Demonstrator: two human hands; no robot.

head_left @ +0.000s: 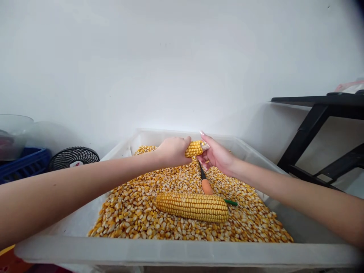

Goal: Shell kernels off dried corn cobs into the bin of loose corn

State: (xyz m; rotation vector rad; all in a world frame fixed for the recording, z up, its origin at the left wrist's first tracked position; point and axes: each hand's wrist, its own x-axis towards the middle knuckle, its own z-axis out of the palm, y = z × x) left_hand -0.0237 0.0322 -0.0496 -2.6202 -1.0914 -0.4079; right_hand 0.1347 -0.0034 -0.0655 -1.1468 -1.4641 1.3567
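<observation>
My left hand (pixel 175 150) is wrapped around a yellow ear of corn (pixel 193 148), held nearly level above loose kernels. The ear's right tip is bare and pale, with a few kernels missing there. My right hand (pixel 217 155) cups this tip, its thumb raised above and its fingers curled underneath. A second, whole ear of corn (pixel 193 207) lies on the loose corn kernels (pixel 136 206) nearer to me. Between the hands and this ear lies a tool with an orange handle (pixel 207 187) and a dark, narrow shaft. Part of its handle is hidden behind the ear.
A large translucent plastic tub (pixel 182 252) holds the kernels. A green stick-like piece (pixel 231 203) pokes out beside the lying ear. Left of the tub are a black round fan (pixel 74 156) and a blue basket (pixel 27 165). A black table (pixel 315 102) stands right; a white wall (pixel 182 68) rises behind.
</observation>
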